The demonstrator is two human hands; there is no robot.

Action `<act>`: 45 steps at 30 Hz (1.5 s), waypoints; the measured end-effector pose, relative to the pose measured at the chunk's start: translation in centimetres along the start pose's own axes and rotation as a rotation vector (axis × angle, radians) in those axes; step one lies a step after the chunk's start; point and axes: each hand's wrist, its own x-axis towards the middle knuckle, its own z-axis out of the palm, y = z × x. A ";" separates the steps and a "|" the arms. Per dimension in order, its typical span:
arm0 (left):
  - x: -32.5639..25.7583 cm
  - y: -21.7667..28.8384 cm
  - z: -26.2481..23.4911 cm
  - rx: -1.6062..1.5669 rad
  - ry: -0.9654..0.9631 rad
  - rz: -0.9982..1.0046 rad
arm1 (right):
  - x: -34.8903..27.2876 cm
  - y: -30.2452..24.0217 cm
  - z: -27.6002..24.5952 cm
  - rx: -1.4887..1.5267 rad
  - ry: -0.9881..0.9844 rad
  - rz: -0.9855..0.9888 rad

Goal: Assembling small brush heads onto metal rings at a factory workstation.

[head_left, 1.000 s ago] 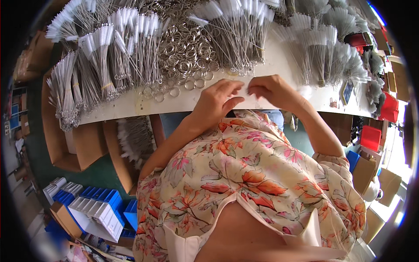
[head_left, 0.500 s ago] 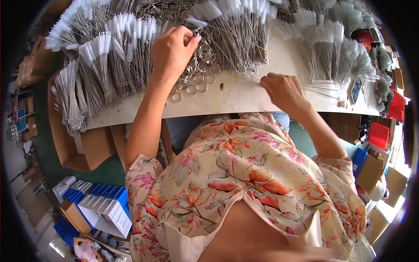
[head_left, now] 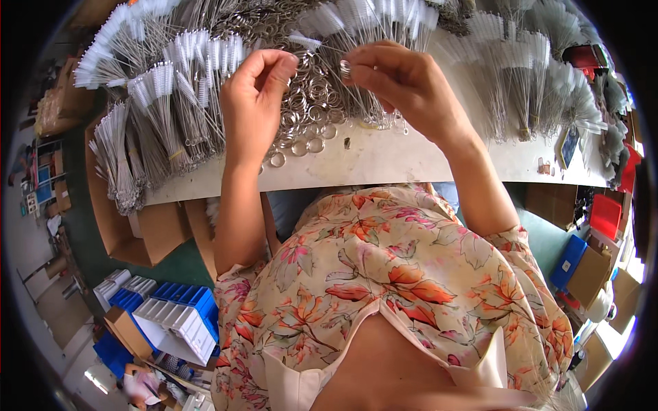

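Observation:
My right hand (head_left: 411,85) is raised over the bench, its thumb and fingers pinching a few small metal rings (head_left: 345,68). Facing it, my left hand (head_left: 257,96) is closed with thumb and fingertips together; whatever sits between them is hidden. Below and between both hands lies a loose pile of metal split rings (head_left: 315,103), with some scattered toward the bench edge. A white-bristled wire brush (head_left: 305,41) lies just beyond my left fingertips. Bundles of similar brushes (head_left: 380,24) lie behind my right hand.
More brush bundles (head_left: 161,89) crowd the left of the white bench (head_left: 411,161), and others (head_left: 524,61) its right side. Cardboard boxes (head_left: 161,236) stand below the bench at left, near white and blue plastic bins (head_left: 175,318). Red bins (head_left: 606,216) are at the right.
My right hand has moved up and left from the bench to beside the left one, and rings now show in its fingers. My left hand has shifted slightly left and turned.

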 end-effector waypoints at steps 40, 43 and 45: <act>-4.4 2.7 -5.5 -0.188 -0.108 0.354 | -0.2 -3.5 5.2 0.164 -0.200 -0.020; -4.4 2.1 -6.1 -0.333 -0.254 0.083 | -1.0 -1.7 5.9 0.063 -0.079 -0.202; -4.8 1.0 -6.3 -0.269 -0.273 -0.129 | -2.3 0.2 5.9 -0.192 -0.065 -0.397</act>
